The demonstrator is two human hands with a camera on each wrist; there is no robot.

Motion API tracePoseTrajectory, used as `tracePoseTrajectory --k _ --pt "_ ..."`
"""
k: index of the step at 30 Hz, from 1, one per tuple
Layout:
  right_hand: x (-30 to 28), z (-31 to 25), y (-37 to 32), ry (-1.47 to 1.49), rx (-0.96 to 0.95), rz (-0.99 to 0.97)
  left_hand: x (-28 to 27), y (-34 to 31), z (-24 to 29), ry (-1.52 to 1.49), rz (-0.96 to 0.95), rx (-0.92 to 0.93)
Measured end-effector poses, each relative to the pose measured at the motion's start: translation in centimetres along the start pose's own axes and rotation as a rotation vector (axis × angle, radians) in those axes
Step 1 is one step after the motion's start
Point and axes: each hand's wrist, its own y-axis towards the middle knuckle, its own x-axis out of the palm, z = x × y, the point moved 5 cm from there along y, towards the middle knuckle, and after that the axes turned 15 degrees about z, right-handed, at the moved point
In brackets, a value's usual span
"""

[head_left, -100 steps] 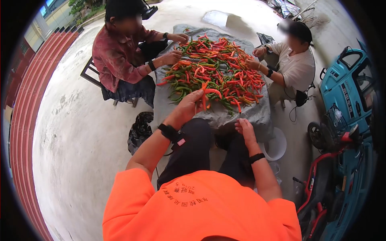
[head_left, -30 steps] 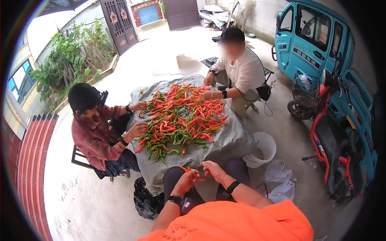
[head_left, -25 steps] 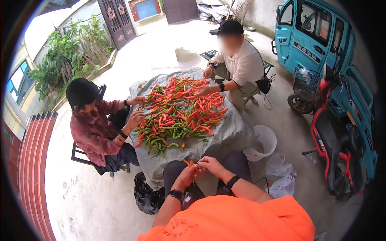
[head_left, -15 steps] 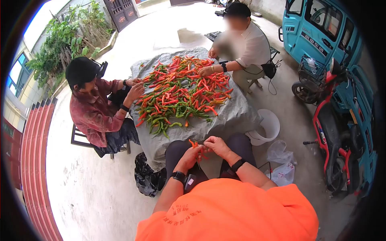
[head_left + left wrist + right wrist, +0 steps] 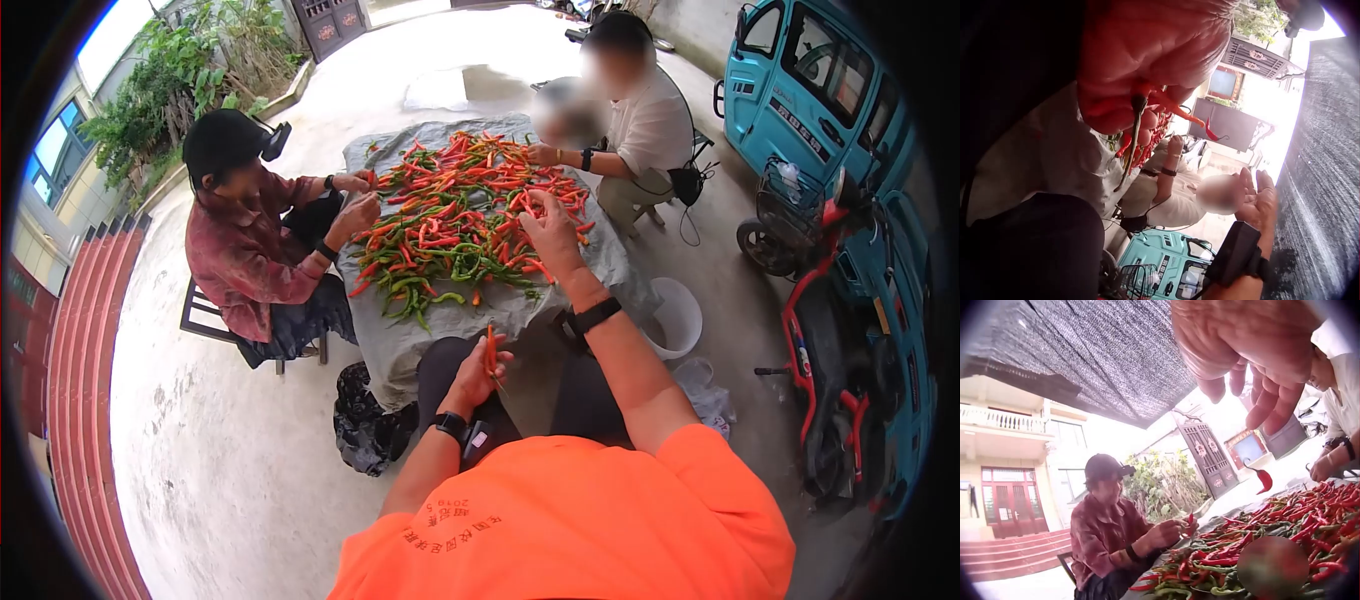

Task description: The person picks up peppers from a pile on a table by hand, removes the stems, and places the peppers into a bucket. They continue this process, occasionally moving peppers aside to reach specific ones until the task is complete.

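Observation:
My left hand (image 5: 469, 383) is held low over my lap with its fingers curled round orange-red chili peppers (image 5: 491, 354). In the left wrist view, a long dark stem hangs down from the held chili pepper (image 5: 1175, 110). My right hand (image 5: 553, 243) reaches out over the near right of the chili pile (image 5: 450, 225). Its fingers are loosely bent and apart in the right wrist view. A single red chili pepper (image 5: 1264, 481) with a curved stem is in mid-air below those fingers, touching nothing. Red, orange and green chilies make up the pile.
A grey cloth (image 5: 400, 345) covers the table. One person (image 5: 250, 230) sits at the left, another (image 5: 640, 120) at the far right, both with hands at the chilies. A white bucket (image 5: 676, 318) and black plastic bag (image 5: 368, 425) stand on the floor. A red scooter (image 5: 815, 330) is at right.
My right hand was together with the left over my lap; it has moved forward and right over the pile and let go of a red chili pepper. The left hand keeps its chili peppers.

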Motion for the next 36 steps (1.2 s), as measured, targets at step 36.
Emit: tracePoseTrajectory --k 36 --pt "-2.2 7.2 -17.9 0.193 0.829 -0.82 -0.3 1.3 0.6 -0.101 -0.047 0.189"
